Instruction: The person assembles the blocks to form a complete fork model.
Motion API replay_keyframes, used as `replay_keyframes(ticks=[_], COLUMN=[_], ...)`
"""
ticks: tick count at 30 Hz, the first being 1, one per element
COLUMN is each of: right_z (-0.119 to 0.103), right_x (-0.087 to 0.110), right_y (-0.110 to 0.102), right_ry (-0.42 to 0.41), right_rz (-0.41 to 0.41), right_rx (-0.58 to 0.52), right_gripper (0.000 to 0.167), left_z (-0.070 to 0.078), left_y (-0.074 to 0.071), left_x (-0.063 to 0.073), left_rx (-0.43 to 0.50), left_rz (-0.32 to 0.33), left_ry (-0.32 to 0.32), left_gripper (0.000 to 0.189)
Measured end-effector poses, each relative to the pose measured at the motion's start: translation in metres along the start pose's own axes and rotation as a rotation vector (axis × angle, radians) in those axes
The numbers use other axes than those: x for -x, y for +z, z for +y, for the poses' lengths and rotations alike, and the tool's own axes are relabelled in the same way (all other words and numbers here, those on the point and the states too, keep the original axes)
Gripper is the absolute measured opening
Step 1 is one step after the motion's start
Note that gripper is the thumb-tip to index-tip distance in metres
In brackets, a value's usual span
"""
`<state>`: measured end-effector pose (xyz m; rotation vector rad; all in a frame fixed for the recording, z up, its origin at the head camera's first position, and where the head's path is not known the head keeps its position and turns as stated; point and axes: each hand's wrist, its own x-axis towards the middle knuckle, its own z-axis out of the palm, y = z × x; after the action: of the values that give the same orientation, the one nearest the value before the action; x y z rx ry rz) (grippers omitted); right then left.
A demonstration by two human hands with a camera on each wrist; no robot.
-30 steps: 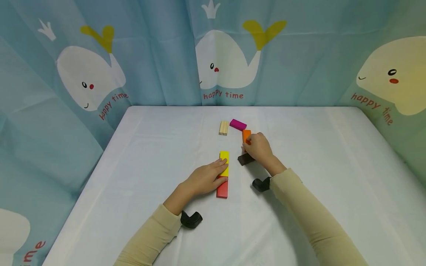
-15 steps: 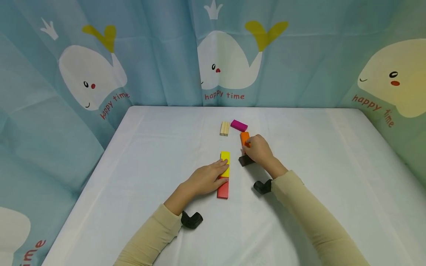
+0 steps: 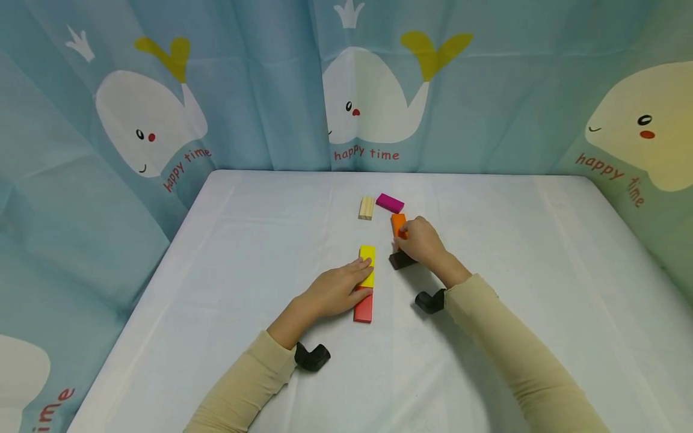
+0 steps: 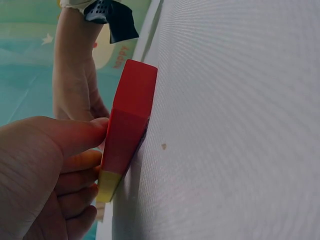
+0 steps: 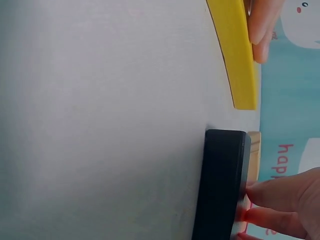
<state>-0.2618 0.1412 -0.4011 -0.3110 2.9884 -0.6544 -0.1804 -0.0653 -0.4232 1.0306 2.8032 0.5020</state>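
My left hand [image 3: 337,290] lies over a yellow block [image 3: 367,251] and a red block [image 3: 363,311], which sit end to end in a line. Its fingers rest on the yellow one, and its thumb touches the red block [image 4: 131,107] in the left wrist view. With thumb and fingers, my right hand [image 3: 424,240] pinches the near part of an orange block [image 3: 397,224]. Right below that hand lies a black block [image 3: 402,260], partly covered by it in the head view; the black block [image 5: 222,180] looms large in the right wrist view.
Farther back lie a plain wooden block [image 3: 366,208] and a purple block [image 3: 390,203], the latter close to the orange one's far end. A white cloth covers the table [image 3: 260,240]. A blue whale-print curtain [image 3: 260,90] stands behind and at the sides.
The orange block has shifted slightly left and nearer, away from the purple block, with my right hand on it. My left hand has stayed on the yellow and red blocks.
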Motion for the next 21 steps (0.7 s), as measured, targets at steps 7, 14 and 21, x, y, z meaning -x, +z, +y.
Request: replay_keyframes(ticks=[7,14,21], right_z=[0.0020,0.0040,0.0076], right_x=[-0.0013,-0.0038,-0.0067], right_y=[-0.0010,-0.0019,-0.0016], right_ry=[-0.014,-0.065,-0.107], right_rz=[-0.012,-0.029,-0.040], right_rx=[-0.024,-0.041,-0.043], right_gripper=[0.035,0.034,0.034], left_z=[-0.0004,0.0005,-0.0006], left_y=[-0.0009,-0.0027,-0.0011], left_x=[-0.0007,-0.0001,-0.0006], left_rx=[-0.006,0.008,-0.006], left_rz=[-0.005,-0.003,-0.009], left_ry=[0.001,-0.008,-0.017], left_gripper=[0.054,0.053,0.053])
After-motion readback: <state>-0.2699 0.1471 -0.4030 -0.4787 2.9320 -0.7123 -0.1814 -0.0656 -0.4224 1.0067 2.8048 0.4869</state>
